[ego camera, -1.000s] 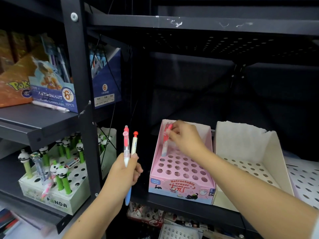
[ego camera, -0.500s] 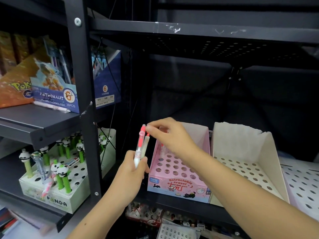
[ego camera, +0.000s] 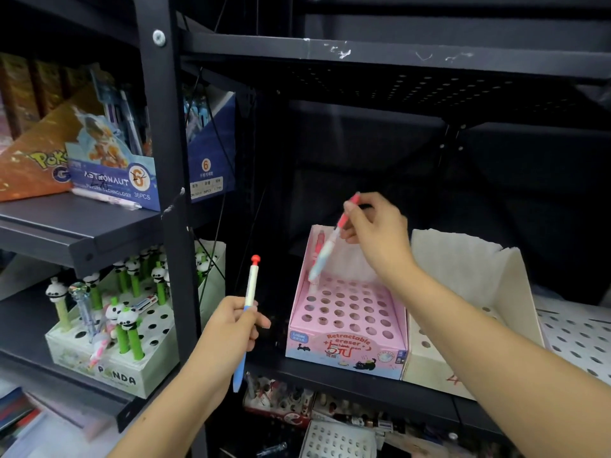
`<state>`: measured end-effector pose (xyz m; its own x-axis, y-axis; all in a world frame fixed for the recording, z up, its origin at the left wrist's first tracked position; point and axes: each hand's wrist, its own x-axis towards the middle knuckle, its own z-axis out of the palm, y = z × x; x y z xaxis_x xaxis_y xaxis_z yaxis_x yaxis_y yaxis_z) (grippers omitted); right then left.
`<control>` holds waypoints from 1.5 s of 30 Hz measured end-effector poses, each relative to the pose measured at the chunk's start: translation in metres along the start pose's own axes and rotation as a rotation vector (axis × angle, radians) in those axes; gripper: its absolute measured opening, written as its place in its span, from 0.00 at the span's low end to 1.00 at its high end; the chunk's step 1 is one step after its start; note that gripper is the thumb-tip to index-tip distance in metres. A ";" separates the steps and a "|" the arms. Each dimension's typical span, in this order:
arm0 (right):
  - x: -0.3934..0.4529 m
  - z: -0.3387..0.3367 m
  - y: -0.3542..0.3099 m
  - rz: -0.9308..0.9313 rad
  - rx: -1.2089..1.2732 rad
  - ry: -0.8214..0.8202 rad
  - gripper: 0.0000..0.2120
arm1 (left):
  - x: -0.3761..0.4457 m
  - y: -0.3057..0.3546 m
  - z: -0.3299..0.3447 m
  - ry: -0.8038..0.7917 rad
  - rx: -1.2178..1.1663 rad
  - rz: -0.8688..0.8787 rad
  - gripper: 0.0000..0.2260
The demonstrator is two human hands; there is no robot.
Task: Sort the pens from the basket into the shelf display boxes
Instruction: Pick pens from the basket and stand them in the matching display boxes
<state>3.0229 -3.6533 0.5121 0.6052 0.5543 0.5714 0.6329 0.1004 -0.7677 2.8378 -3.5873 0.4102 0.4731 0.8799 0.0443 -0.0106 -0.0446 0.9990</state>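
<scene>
My right hand [ego camera: 375, 231] pinches a pink-topped pen [ego camera: 327, 244] by its upper end and holds it tilted, tip down, over the back-left holes of the pink display box [ego camera: 344, 353]. Another pink pen [ego camera: 320, 241] stands in the box's back-left corner. My left hand [ego camera: 231, 328] grips a white-and-blue pen with a red ball top [ego camera: 250, 287], upright, left of the pink box and in front of the shelf gap. The basket is out of view.
A white display box with holes [ego camera: 489, 292] stands right of the pink one. A black shelf post [ego camera: 172, 193] rises left of my left hand. Beyond it sit a panda pen box [ego camera: 122, 375] and, one shelf up, a blue astronaut box [ego camera: 115, 180].
My right hand took the pink-topped pen out of my left hand and carried it right, over the pink box. My left hand now holds one pen only.
</scene>
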 end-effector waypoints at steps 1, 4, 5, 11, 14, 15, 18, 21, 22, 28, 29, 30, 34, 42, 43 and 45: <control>-0.002 0.001 0.004 -0.045 -0.093 -0.018 0.05 | 0.000 -0.001 0.000 0.001 -0.015 0.002 0.05; -0.013 0.012 0.014 -0.126 -0.269 -0.123 0.07 | -0.002 -0.001 0.002 -0.028 -0.046 0.018 0.05; -0.016 0.017 0.016 -0.138 -0.315 -0.154 0.07 | -0.002 -0.001 0.002 -0.038 -0.060 0.024 0.05; -0.037 0.035 0.030 -0.196 -0.556 -0.249 0.19 | -0.004 0.000 0.000 -0.059 -0.054 0.122 0.04; -0.041 0.033 0.029 -0.150 -0.576 -0.231 0.20 | -0.006 0.001 0.002 -0.065 -0.051 0.159 0.03; -0.042 0.032 0.027 -0.123 -0.550 -0.218 0.21 | -0.007 0.002 0.003 -0.071 -0.047 0.173 0.03; -0.048 0.025 0.018 -0.126 -0.409 -0.114 0.14 | -0.010 0.006 0.011 -0.090 -0.056 0.218 0.03; -0.057 0.019 0.004 -0.004 -0.122 -0.315 0.06 | -0.012 0.013 0.024 -0.128 -0.060 0.264 0.03; -0.062 0.017 0.001 0.052 -0.032 -0.424 0.08 | -0.014 0.016 0.030 -0.144 -0.055 0.276 0.03; -0.051 -0.027 0.006 0.154 0.043 -0.259 0.11 | -0.017 0.029 0.073 -0.236 0.039 0.292 0.06; -0.043 -0.041 0.008 0.187 0.083 -0.175 0.11 | -0.017 0.030 0.080 -0.267 0.063 0.299 0.10; -0.034 -0.056 0.010 0.205 0.108 -0.090 0.11 | -0.016 0.031 0.087 -0.295 0.109 0.312 0.15; -0.007 -0.116 0.029 0.118 -0.125 0.208 0.11 | -0.015 0.029 0.107 -0.351 0.272 0.375 0.17; -0.007 -0.112 0.073 0.110 -0.448 0.039 0.10 | -0.011 0.023 0.118 -0.341 0.294 0.394 0.15; -0.009 -0.109 0.076 0.106 -0.479 0.008 0.10 | -0.011 0.023 0.117 -0.339 0.295 0.390 0.15; -0.011 -0.105 0.084 0.121 -0.526 -0.046 0.11 | -0.012 0.024 0.115 -0.330 0.303 0.386 0.16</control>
<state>3.1202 -3.7376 0.4713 0.6745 0.5733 0.4651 0.7233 -0.3871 -0.5718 2.9328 -3.6536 0.4326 0.7348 0.5813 0.3494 -0.0074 -0.5083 0.8612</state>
